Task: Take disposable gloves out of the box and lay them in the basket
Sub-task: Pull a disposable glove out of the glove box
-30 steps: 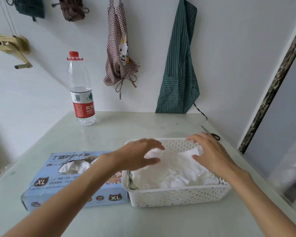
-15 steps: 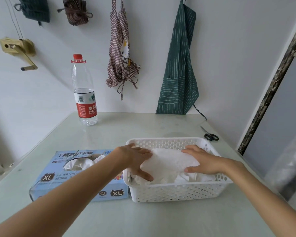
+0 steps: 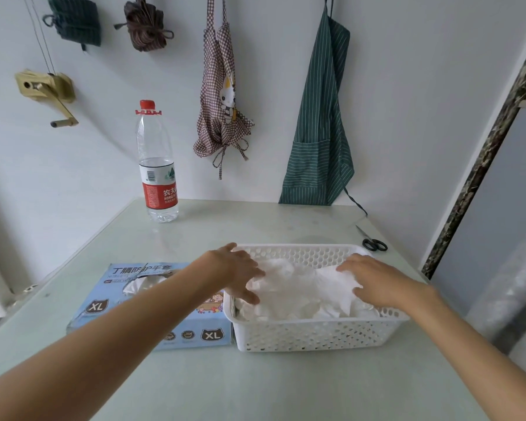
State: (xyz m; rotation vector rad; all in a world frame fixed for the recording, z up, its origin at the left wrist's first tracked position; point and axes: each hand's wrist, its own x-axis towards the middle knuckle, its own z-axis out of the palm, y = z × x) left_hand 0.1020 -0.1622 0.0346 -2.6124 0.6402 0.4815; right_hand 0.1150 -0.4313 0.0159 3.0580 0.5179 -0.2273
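A white perforated basket (image 3: 316, 334) stands on the pale table, filled with white disposable gloves (image 3: 304, 290). My left hand (image 3: 234, 270) lies over the left end of the pile, fingers spread and pressing the gloves. My right hand (image 3: 374, 279) rests flat on the right end of the pile, fingers straight. To the left of the basket and touching it lies the blue glove box (image 3: 140, 302) marked XL, with a white glove poking out of its top opening (image 3: 140, 284). My left forearm crosses over the box.
A water bottle (image 3: 157, 168) with a red label stands at the back left of the table. Black scissors (image 3: 374, 243) lie behind the basket at the right. Aprons (image 3: 319, 126) hang on the wall. The table's right edge runs close to the basket.
Both hands came down from above the basket onto the gloves, then shifted slightly outward; the top glove now lies flatter over the pile.
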